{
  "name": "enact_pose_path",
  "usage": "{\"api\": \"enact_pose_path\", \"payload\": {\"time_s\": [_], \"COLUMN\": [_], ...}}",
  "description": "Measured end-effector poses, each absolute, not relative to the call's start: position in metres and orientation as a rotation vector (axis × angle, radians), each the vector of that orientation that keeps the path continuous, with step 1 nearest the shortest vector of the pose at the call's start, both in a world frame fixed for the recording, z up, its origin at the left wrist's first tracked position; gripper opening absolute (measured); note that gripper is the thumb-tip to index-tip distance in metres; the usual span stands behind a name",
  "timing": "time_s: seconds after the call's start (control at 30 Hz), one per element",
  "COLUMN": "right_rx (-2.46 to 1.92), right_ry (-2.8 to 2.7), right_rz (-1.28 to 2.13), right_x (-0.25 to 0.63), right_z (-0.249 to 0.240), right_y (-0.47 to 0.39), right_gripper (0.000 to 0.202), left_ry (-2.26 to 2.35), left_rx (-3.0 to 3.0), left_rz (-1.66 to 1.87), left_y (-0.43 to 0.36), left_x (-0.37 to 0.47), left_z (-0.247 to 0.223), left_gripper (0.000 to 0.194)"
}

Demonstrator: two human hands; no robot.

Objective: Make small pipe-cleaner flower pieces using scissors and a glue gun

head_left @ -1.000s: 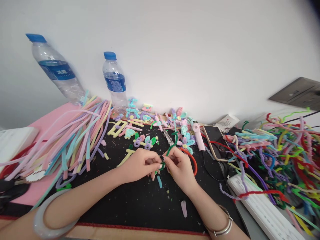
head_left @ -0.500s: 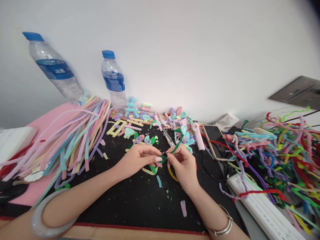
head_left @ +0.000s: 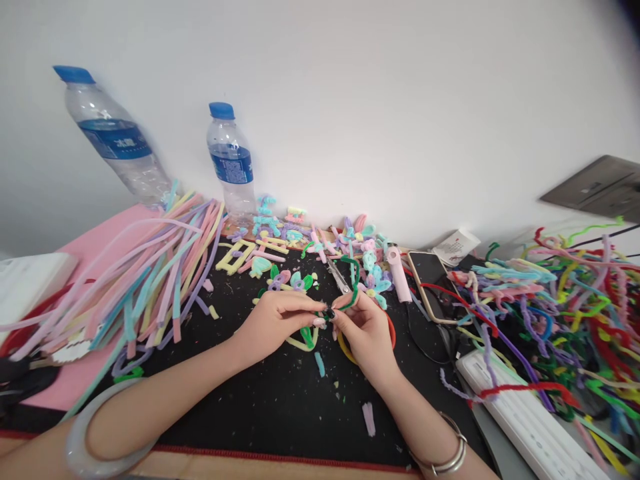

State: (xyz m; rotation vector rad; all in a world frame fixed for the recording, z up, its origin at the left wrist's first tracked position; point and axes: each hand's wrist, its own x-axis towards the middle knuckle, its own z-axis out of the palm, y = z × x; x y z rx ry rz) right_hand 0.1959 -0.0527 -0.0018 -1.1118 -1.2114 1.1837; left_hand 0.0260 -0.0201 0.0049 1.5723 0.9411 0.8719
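Observation:
Both hands meet over the black mat (head_left: 280, 407), pinching a dark green pipe cleaner (head_left: 357, 273) between the fingertips. My left hand (head_left: 280, 320) is closed on its lower end, where a small dark bit shows between the fingers. My right hand (head_left: 365, 330) pinches the same piece, and its free end curves up above the knuckles. Scissors (head_left: 340, 279) lie just behind the hands, their orange and yellow handles partly under my right hand. A yellow and green pipe-cleaner shape (head_left: 305, 340) lies below the fingertips. Several small pipe-cleaner flowers (head_left: 295, 281) sit behind my left hand.
Pastel pipe cleaners (head_left: 165, 267) spread over a pink sheet at left. Two water bottles, one upright (head_left: 233, 167) and one leaning (head_left: 115, 137), stand against the wall. At right are a phone (head_left: 434, 287), a white power strip (head_left: 530, 413), tangled bright pipe cleaners (head_left: 595, 327) and a pink handheld device (head_left: 399, 273).
The fingertips have shifted slightly around the green pipe cleaner, and its free end now stands more upright with a bend at the top. The view has moved a little.

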Motion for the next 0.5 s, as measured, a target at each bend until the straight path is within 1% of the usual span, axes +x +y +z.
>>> {"api": "enact_pose_path", "payload": {"time_s": [0.13, 0.3, 0.5], "right_rx": [-1.081, -1.124, -1.205], "right_ry": [-1.151, -1.248, -1.422], "right_rz": [1.174, 1.214, 1.192], "right_x": [0.1958, 0.1973, 0.1993], "right_z": [-0.0021, -0.0046, -0.0089], "right_y": [-0.0514, -0.0522, -0.0533], "right_gripper": [0.012, 0.012, 0.017], "left_ry": [0.917, 0.863, 0.823], "left_rx": [1.326, 1.301, 1.255], "left_rz": [0.835, 0.826, 0.755], "left_y": [-0.0191, -0.0195, -0.0184], "left_x": [0.0285, 0.0282, 0.0278], "left_z": [0.0034, 0.005, 0.0056], "left_gripper": [0.025, 0.016, 0.017]}}
